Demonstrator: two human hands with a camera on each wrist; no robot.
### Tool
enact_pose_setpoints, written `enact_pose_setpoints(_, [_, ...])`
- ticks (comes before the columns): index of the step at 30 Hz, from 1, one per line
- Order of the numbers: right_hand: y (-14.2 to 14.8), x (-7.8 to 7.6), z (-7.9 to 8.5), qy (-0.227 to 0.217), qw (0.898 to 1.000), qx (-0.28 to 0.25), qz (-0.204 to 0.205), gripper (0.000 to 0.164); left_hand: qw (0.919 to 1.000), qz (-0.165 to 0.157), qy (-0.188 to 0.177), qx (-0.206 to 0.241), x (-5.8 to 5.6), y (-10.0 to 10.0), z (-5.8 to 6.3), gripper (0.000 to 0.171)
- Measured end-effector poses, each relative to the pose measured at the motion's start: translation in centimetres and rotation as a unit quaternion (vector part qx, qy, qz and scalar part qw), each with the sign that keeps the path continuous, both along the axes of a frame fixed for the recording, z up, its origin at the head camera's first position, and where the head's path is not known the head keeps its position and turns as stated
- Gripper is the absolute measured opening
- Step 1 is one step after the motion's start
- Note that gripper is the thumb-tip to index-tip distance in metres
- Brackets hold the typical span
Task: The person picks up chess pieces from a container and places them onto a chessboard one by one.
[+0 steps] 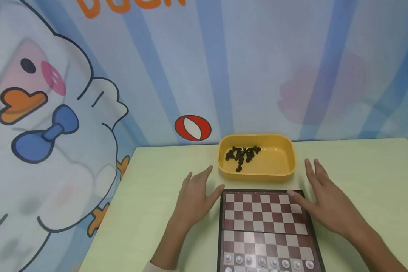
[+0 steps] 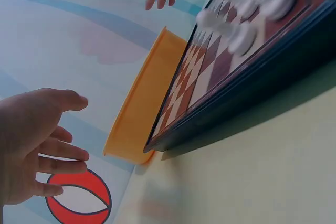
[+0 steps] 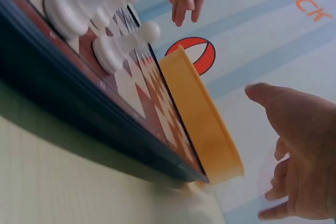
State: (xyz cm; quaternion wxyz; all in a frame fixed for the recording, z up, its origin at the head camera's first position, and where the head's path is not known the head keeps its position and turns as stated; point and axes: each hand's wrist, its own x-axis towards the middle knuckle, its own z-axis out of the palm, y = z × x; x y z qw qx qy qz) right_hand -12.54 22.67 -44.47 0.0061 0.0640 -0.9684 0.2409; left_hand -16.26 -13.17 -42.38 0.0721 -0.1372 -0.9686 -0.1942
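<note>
A brown-and-white chessboard (image 1: 265, 223) lies on the pale green table, with white pieces (image 1: 268, 262) lined up on its near rows. Behind it stands a yellow tray (image 1: 278, 166) holding several black pieces (image 1: 242, 154). My left hand (image 1: 195, 196) rests flat on the table beside the board's far left corner, fingers spread, thumb near the frame. My right hand (image 1: 321, 200) lies flat at the far right corner, its thumb touching the board's edge. Both hold nothing. The wrist views show the board's dark rim (image 2: 231, 108) (image 3: 79, 114), the tray wall (image 2: 142, 108) (image 3: 202, 119) and blurred white pieces (image 3: 79, 3).
A wall with a cartoon duck mural (image 1: 47, 124) and a red-and-white ball picture (image 1: 192, 128) stands right behind the table. The table surface (image 1: 370, 177) stretches to the right of the tray; its left edge runs diagonally near the left forearm.
</note>
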Motion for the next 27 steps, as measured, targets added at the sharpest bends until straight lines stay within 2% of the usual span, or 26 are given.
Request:
enact_pose_setpoints(3, [0.4, 0.0, -0.2, 0.005, 0.999, -0.040, -0.012, 0.089, 0.9999, -0.006, 0.009, 0.013, -1.4, 0.4, 0.9, 0.052])
enact_pose_setpoints(5, [0.7, 0.0, -0.4, 0.035, 0.997, -0.068, -0.016, 0.071, 0.9996, -0.019, 0.009, 0.016, -2.5, 0.7, 1.4, 0.044])
enact_pose_setpoints(7, [0.8, -0.2, -0.7, 0.063, 0.994, -0.091, -0.015, 0.053, 0.9990, -0.043, 0.008, 0.009, -3.7, 1.1, 1.9, 0.038])
enact_pose_setpoints(10, [0.8, -0.7, -1.2, 0.065, 0.991, -0.113, -0.009, 0.036, 0.9970, -0.076, -0.001, -0.013, -5.6, 2.0, 2.4, 0.033])
enact_pose_setpoints(14, [0.1, -0.8, -2.1, 0.038, 0.992, -0.123, -0.005, 0.025, 0.9931, -0.101, -0.019, -0.057, -7.7, 3.1, 2.4, 0.027])
enact_pose_setpoints(19, [-0.9, -0.4, -3.0, 0.059, 0.988, -0.140, -0.002, 0.016, 0.9870, -0.117, -0.049, -0.098, -9.4, 4.3, 1.9, 0.019])
enact_pose_setpoints(23, [-1.8, -0.3, -3.1, 0.068, 0.986, -0.150, 0.008, 0.016, 0.9823, -0.118, -0.066, -0.130, -10.3, 4.7, 1.4, 0.013])
enact_pose_setpoints(27, [-2.3, -0.1, -3.1, 0.079, 0.985, -0.150, 0.019, 0.016, 0.9792, -0.114, -0.068, -0.154, -10.6, 5.0, 0.8, 0.011])
